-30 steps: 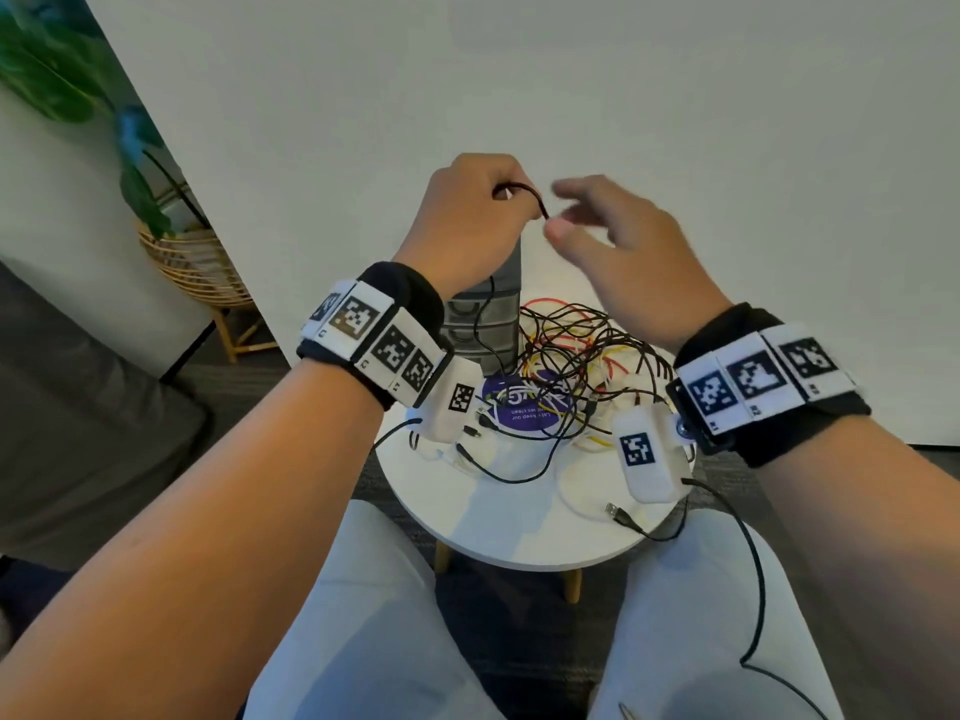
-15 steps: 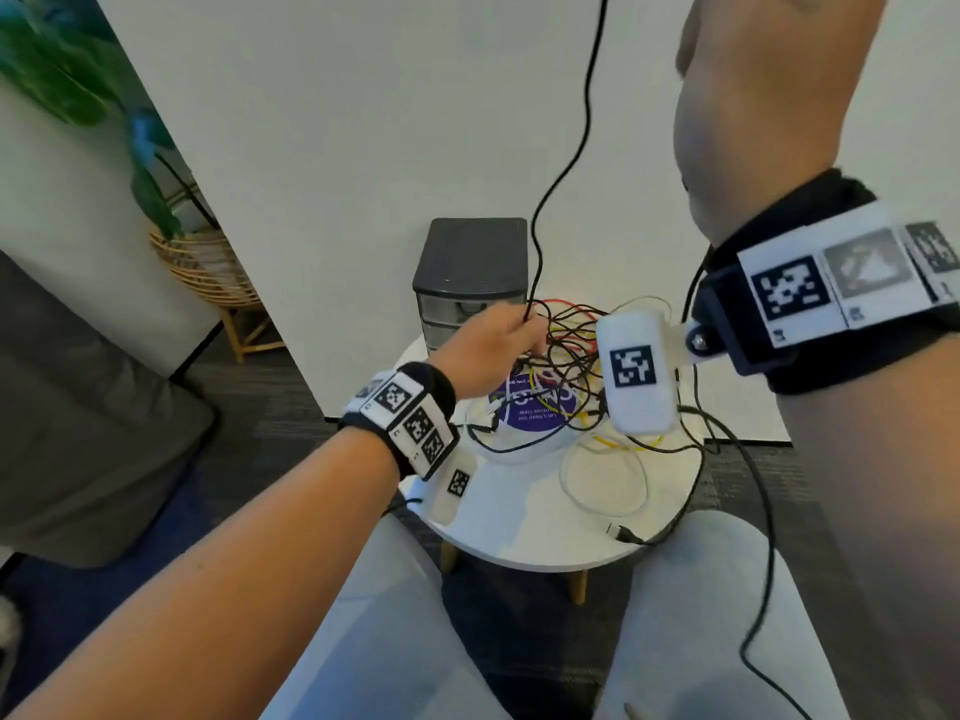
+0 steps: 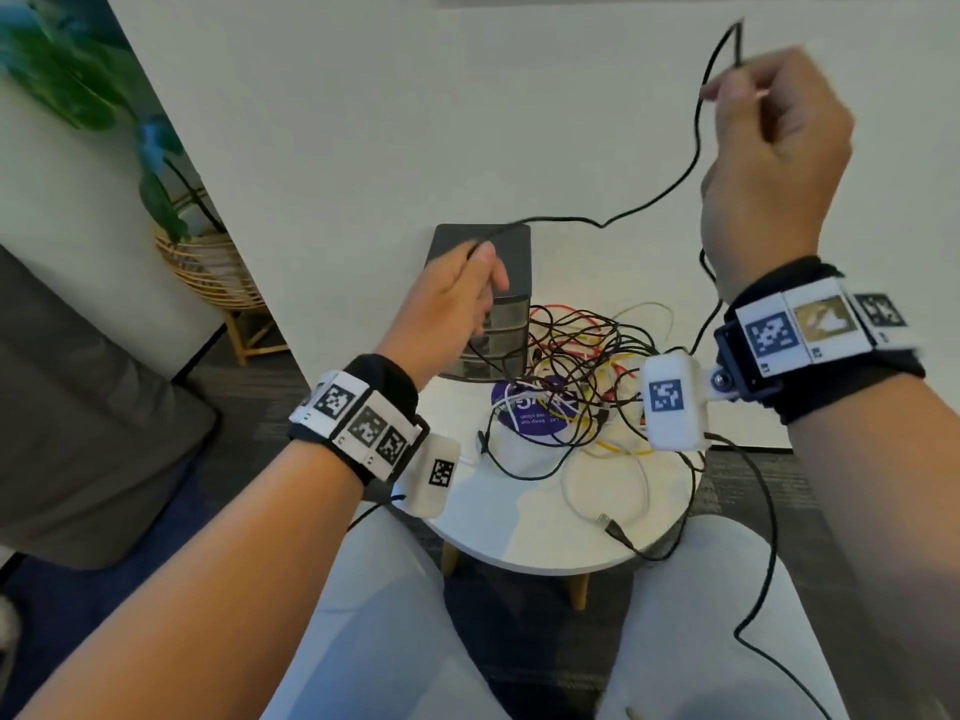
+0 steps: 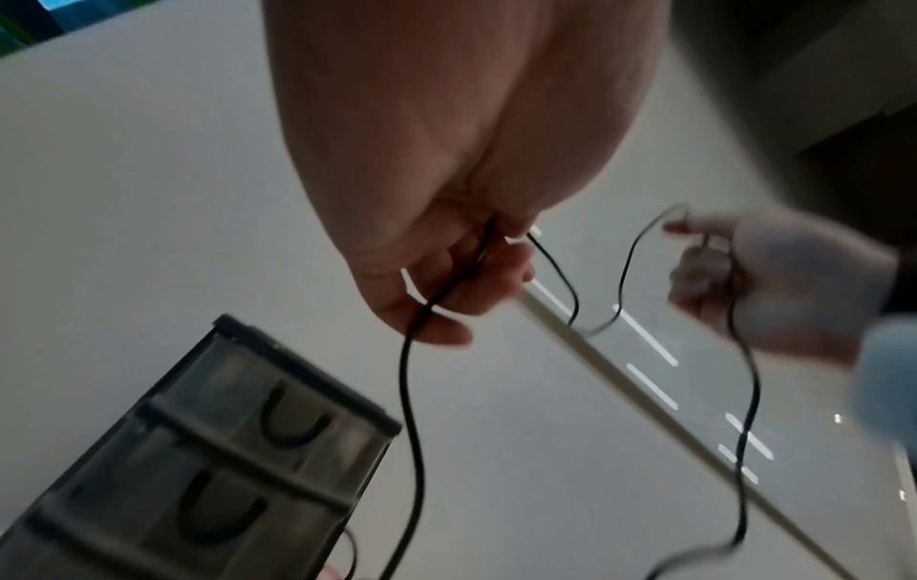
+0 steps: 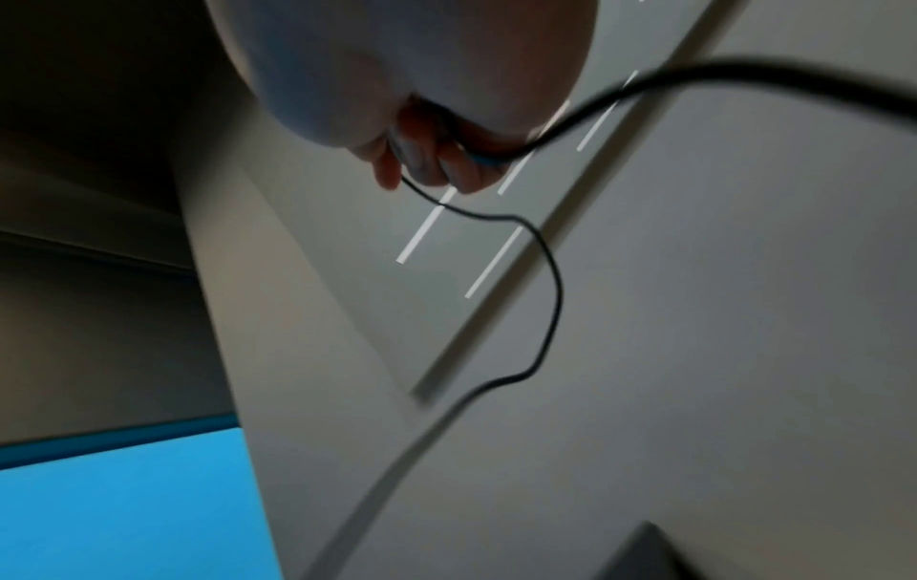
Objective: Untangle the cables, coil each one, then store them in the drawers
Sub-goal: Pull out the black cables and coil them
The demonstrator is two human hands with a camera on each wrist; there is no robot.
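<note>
A thin black cable (image 3: 693,163) stretches between my two hands above the table. My right hand (image 3: 769,148) is raised at the upper right and pinches the cable near a folded end (image 5: 446,157). My left hand (image 3: 457,298), in front of the grey drawer unit (image 3: 498,324), holds the same cable (image 4: 412,392) in curled fingers (image 4: 446,282). From there it drops into a tangle of black, red, yellow and white cables (image 3: 576,366) on the round white table (image 3: 519,532).
A purple round sticker (image 3: 535,413) lies under the tangle. A white cable loop and a USB plug (image 3: 610,524) lie near the table's front edge. A wicker plant stand (image 3: 213,272) and a grey sofa (image 3: 78,407) stand on the left; a white wall is behind.
My right hand came down from above the frame and moved right, still holding the black cable. My left hand lifted off the tangle to in front of the drawer unit, gripping the cable.
</note>
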